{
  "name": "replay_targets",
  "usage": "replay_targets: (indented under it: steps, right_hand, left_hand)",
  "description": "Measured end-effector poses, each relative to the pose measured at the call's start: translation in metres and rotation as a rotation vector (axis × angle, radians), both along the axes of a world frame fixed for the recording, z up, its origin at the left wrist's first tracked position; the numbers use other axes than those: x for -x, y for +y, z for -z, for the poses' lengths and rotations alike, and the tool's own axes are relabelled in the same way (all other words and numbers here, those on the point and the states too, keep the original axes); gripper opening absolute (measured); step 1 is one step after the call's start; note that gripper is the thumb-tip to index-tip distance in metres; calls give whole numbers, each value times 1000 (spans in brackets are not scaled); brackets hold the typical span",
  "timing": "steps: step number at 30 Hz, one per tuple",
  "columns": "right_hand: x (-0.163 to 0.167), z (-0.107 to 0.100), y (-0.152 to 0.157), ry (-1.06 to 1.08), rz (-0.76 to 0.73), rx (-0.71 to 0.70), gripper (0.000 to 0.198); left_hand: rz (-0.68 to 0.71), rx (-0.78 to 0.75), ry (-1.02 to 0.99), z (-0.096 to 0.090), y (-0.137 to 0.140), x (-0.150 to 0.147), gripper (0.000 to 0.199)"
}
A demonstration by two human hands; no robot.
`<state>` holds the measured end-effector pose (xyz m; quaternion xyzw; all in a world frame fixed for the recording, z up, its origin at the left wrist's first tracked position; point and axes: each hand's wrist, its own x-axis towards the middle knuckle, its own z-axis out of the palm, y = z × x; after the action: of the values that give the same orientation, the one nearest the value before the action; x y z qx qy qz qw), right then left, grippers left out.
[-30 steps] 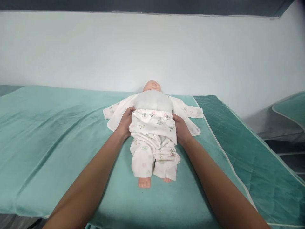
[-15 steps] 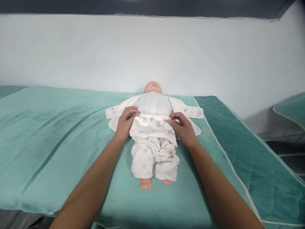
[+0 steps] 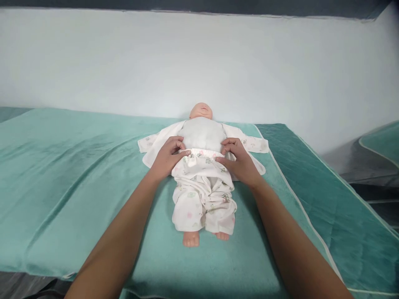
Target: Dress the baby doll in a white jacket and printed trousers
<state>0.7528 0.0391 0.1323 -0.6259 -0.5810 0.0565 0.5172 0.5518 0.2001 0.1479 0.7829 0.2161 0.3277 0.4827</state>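
A baby doll [image 3: 201, 111] lies on its back, its bare feet toward me. It wears white printed pants [image 3: 204, 168], gathered at the waist and bunched over the legs. My left hand [image 3: 169, 157] pinches the waistband at the left side, thumb in front and fingers curled by the doll's belly. On the opposite side, my right hand [image 3: 240, 161] grips the same waistband between thumb and bent fingers. A white jacket [image 3: 256, 145] with small prints is spread open under the torso, sleeves out to both sides. The pale grey cloth torso [image 3: 202, 133] shows between its halves.
A light green sheet [image 3: 84, 187] with creases covers the bed under the doll. To the right lies a darker green quilted cover [image 3: 330, 199] with pale piping. A white wall [image 3: 199, 62] rises behind the doll's head. Another green-covered surface [image 3: 383, 139] shows at the far right.
Both hands have shifted slightly up at the waistband, and my left thumb now lies over its front edge. The view has tilted a little; the doll keeps its pose.
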Motion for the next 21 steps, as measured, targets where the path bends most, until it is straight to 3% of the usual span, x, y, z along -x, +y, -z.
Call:
replay_targets:
  steps: [6, 10, 15, 21]
  right_hand:
    - [-1, -5, 8, 5, -20, -17, 17]
    - [-5, -14, 21, 95, 97, 125, 18]
    - [-21, -26, 46, 113, 169, 255, 19]
    - [-32, -12, 61, 547, -1, 181, 28]
  left_hand:
    - [-53, -66, 45, -4, 9, -7, 21]
    - [-186, -131, 136, -6, 21, -18, 19]
    - [-218, -138, 149, -2, 43, -35, 17]
    - [-299, -42, 38, 13, 56, -41, 17]
